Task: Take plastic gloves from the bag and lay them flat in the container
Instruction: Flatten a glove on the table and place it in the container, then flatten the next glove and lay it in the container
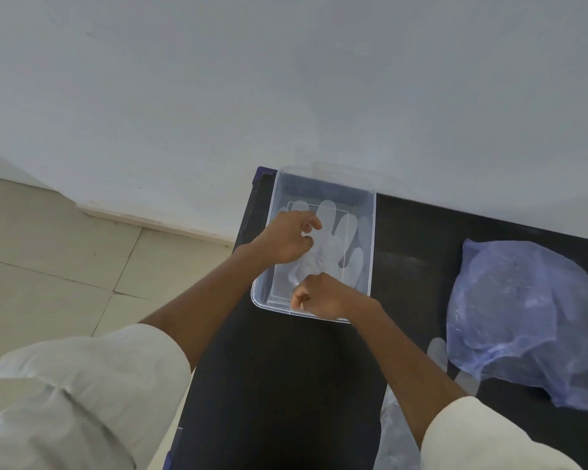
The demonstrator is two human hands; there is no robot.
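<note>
Now we pinch the glove (333,245) inside the container (370,205), left hand (286,237) far, right hand (319,296) near, both closed on it.

Both my arms reach forward, and my sleeves are rolled up past my elbows. My left hand (287,237) is farther out, palm down, with my fingers bent and my thumb and first finger pinched close together. My right hand (319,295) is nearer to me, curled up almost like a fist, knuckles up. My two hands are near each other but not touching.
</note>
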